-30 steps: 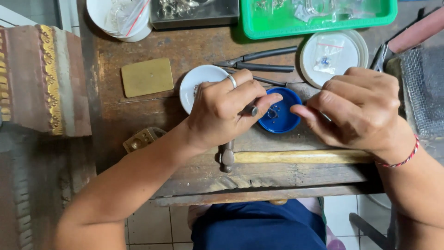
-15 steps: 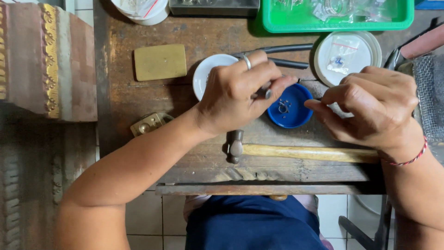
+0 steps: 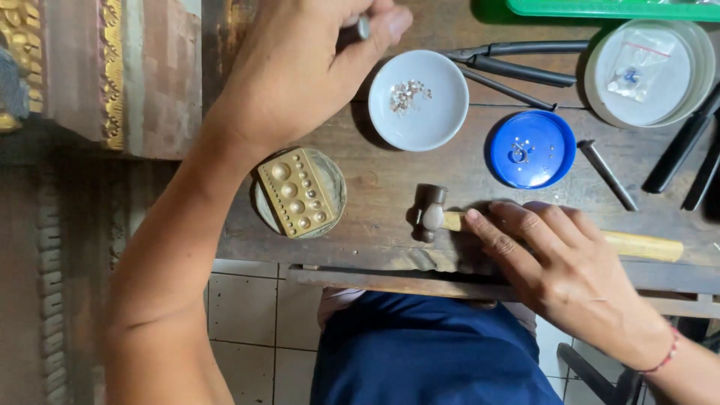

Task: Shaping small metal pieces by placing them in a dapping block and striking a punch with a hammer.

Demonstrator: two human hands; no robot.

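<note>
My left hand (image 3: 300, 71) is raised at the top of the wooden bench, pinching a short metal rod (image 3: 362, 28) between thumb and fingers. Just below its wrist lies a brass block with round hollows (image 3: 296, 191) on a round base. My right hand (image 3: 559, 266) lies over the wooden handle of a small hammer (image 3: 429, 212), fingers wrapped on it near the head. Above it is a blue lid (image 3: 531, 148) holding a small ring and tiny bits. A white dish (image 3: 418, 99) with small pale pieces stands between the two hands.
Black-handled pliers (image 3: 517, 64) lie behind the dish. A grey round dish (image 3: 649, 71) holds a small plastic bag. A metal punch (image 3: 606, 174) and more black handles (image 3: 686, 154) lie at the right. A green tray (image 3: 600, 7) is at the top edge, a carved gilded piece (image 3: 112, 75) at the left.
Both hands have left the blue lid. The left hand rose to the upper left with the metal rod; the right hand dropped onto the hammer handle. The view has moved closer.
</note>
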